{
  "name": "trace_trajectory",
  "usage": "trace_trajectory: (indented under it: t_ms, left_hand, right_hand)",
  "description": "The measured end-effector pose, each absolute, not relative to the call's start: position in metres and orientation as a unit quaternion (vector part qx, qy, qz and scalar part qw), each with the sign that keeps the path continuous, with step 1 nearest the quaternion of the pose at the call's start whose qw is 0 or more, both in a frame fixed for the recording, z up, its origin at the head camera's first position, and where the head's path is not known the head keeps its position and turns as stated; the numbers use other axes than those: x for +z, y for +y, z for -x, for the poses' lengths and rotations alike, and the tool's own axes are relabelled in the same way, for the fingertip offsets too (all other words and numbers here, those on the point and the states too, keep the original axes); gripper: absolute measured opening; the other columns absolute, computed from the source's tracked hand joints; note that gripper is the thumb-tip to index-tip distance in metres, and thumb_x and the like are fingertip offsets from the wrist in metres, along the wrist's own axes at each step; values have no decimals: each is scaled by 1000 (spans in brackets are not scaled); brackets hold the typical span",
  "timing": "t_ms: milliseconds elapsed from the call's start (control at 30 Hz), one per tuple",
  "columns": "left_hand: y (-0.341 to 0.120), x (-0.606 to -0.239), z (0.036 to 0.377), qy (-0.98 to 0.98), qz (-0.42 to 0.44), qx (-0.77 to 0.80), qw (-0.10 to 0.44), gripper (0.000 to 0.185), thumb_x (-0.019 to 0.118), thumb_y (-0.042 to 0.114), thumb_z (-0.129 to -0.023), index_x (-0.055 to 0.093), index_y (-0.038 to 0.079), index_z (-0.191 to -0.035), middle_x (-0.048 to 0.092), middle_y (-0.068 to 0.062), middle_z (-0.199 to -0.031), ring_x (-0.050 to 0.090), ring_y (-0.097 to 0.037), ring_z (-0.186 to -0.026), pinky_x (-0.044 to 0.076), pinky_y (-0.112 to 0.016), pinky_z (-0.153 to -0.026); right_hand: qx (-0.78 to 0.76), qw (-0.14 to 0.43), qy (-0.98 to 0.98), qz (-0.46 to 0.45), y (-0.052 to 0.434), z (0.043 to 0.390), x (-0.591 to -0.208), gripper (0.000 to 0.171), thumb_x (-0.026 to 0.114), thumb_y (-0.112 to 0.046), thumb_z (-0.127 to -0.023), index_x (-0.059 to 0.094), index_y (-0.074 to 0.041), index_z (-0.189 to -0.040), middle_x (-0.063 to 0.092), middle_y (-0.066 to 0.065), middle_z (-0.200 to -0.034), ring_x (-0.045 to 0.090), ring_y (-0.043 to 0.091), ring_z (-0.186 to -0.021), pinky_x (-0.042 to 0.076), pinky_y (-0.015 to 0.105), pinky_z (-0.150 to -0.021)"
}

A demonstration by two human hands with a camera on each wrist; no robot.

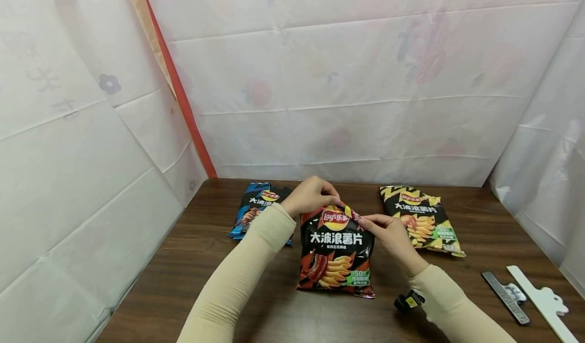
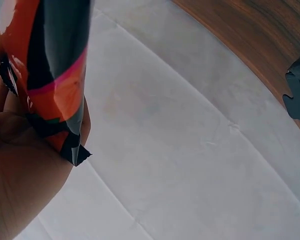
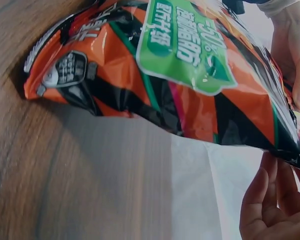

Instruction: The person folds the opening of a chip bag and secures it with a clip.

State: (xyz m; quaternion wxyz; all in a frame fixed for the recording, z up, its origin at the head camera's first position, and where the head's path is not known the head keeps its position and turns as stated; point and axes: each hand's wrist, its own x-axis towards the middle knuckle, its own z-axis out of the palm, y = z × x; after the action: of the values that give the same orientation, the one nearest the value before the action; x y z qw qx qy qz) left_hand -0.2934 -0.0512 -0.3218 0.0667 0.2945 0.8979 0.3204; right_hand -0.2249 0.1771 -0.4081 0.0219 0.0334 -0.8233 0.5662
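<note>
Between the blue chip bag (image 1: 258, 208) and the yellow chip bag (image 1: 422, 220) on the brown wooden table (image 1: 192, 262), the left hand (image 1: 310, 196) and right hand (image 1: 386, 234) are pinching the shiny red-and-black chip bag (image 1: 335, 249) by its top corners, propping it upright.

the red chip bag (image 1: 335, 249) reads "lay's", "大波浪薯片" and "50" on a green patch.

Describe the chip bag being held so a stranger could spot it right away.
On the brown table, three chip bags sit in a row near the back wall. The red bag is the middle one, pinched at its top by the left hand and right hand. Its neighbours are blue and yellow.
</note>
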Motion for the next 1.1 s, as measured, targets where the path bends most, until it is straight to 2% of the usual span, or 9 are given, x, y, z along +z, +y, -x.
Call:
trace_trajectory:
  t_ms: [400,500,667,800,900,967,1100]
  left_hand:
    - [-51,-323,293,901,-289,318,65,13,67,28,-94,78,20,-94,73,5,-90,61,-10,-72,48,-26,-67]
    - [-51,-322,292,900,-289,320,65,13,67,27,-94,78,20,-94,73,5,-89,58,-10,-68,46,-25,-65]
    - [-50,-323,291,897,-292,325,65,14,66,27,-95,78,19,-94,73,5,-88,57,-10,-66,44,-25,-63]
    - [-50,-322,291,897,-294,325,64,13,67,27,-94,78,20,-94,73,5,-88,57,-9,-66,44,-24,-63]
    - [-50,-322,291,897,-296,323,61,13,67,27,-94,78,20,-93,74,5,-89,54,-9,-64,43,-24,-63]
    - [-50,-321,292,897,-298,321,59,13,67,27,-94,78,21,-93,74,5,-91,54,-9,-65,43,-24,-63]
    - [-50,-322,293,897,-302,318,56,13,67,26,-94,79,21,-93,74,4,-92,55,-8,-67,43,-23,-64]
  right_hand:
    - [565,13,-821,-81,193,223,-399,39,61,-37,-97,70,-5,-119,70,14,-119,64,0,-92,54,27,-81]
    - [571,22,-814,-104,199,222,-394,39,59,-34,-99,68,-3,-120,71,18,-114,68,5,-88,56,26,-78]
    - [568,38,-813,-121,214,221,-386,38,57,-32,-100,67,-1,-119,73,15,-106,70,8,-88,56,25,-78]
    - [530,67,-838,-112,229,221,-380,40,55,-34,-101,65,-2,-124,73,13,-106,70,5,-88,57,25,-74]
    - [509,84,-850,-107,241,219,-377,42,55,-32,-101,61,-1,-129,70,20,-112,70,3,-82,58,25,-71]
    - [496,95,-857,-105,248,217,-376,43,56,-30,-101,59,-1,-131,67,25,-116,69,-2,-82,57,22,-71]
    - [436,124,-888,-85,265,213,-375,42,57,-33,-100,62,-5,-131,68,22,-119,59,-15,-83,50,17,-64]
